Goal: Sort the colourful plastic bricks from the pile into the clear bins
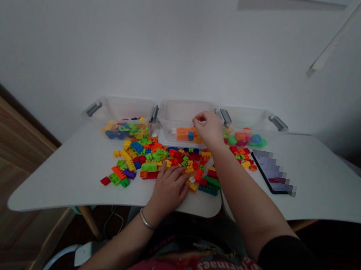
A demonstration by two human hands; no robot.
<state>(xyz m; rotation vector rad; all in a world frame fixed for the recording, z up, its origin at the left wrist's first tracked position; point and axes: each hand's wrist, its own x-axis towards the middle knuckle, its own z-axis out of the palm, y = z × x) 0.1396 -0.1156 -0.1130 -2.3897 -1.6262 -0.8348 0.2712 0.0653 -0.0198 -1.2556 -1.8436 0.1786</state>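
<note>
Many colourful building bricks point(136, 147) lie in a loose pile on the white table point(66, 166). My left hand point(170, 188) rests at the near edge of the pile, palm down, its fingers spread over red, green and yellow bricks. Above the middle clear box point(185, 110) is my right hand point(209, 127), with thumb and fingers pinched together; anything between the fingertips is too small to make out. Orange bricks and a blue one point(190, 135) show inside that box, just below the right hand.
A clear box point(129, 109) of bricks stands to the left, another point(248, 119) with round coloured pieces to the right. A phone point(271, 172) lies right of the pile beside a few small bricks. The wall point(132, 29) rises behind the boxes.
</note>
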